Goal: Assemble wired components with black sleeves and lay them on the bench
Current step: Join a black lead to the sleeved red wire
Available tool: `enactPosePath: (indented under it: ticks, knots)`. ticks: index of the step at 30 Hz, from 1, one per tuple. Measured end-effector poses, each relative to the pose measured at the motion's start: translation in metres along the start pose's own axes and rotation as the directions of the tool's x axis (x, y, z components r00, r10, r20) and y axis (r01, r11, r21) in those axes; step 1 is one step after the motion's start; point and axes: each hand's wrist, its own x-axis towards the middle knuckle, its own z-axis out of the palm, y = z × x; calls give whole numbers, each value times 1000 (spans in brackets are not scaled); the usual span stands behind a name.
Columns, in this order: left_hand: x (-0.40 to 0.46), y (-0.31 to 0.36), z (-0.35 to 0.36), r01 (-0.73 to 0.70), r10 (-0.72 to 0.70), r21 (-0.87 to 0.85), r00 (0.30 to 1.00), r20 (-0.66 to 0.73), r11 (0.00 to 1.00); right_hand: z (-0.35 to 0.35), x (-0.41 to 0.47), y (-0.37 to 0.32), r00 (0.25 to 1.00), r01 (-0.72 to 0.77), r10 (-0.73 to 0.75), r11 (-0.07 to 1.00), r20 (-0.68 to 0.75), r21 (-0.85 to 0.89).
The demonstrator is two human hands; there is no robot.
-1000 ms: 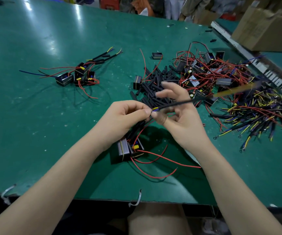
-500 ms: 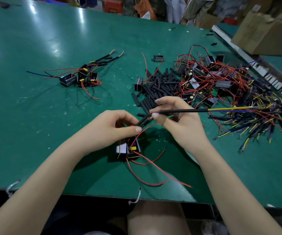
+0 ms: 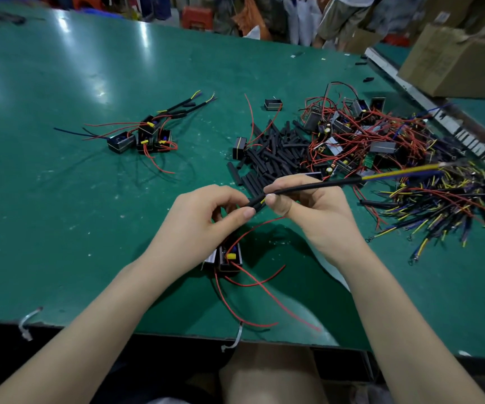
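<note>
1. The worktop is a broad green mat, smooth and glossy, scuffed with pale specks.
2. Both forearms reach in from the near edge and meet above the worktop's middle, wrists raised off the surface.
3. The right hand has thumb and forefinger curled together, pinching a thin black sheathed cable. The cable runs up and to the right, where yellow and blue cores emerge, blurred.
4. The left hand is curled, its fingers pinching a short black sleeve at the cable's near end. A bit of yellow shows where sleeve and cable meet.
5. Below the left hand a small black boxy component with a yellow part and thin red leads hangs or rests at the worktop; I cannot tell which.
6. A tangled heap of red-wired components lies at far right, with a spread of yellow, blue and black cables beside it.
7. A pile of matte black tube sleeves lies just left of that heap.
8. A small cluster of finished components with sleeved leads lies at far left, well apart.
</note>
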Motion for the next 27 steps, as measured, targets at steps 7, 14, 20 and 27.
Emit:
enactPosePath:
  ticks: [7,14,20,27]
  knots:
    - [2,1,3,-86,89,92,996,-26,992,-1,-1,-4,996,-84,84,996,39,14]
    - [1,4,3,-69,70,71,997,-16,995,-2,-1,-6,998,31,-32,999,-49,-20]
    - [8,10,16,24,-26,-17,997,-79,1000,0,-1,-7,986,84,-89,996,-143,-39]
    - [13,9,18,58,-63,-38,990,-128,998,-5,1,-10,978,111,-121,991,-169,-70]
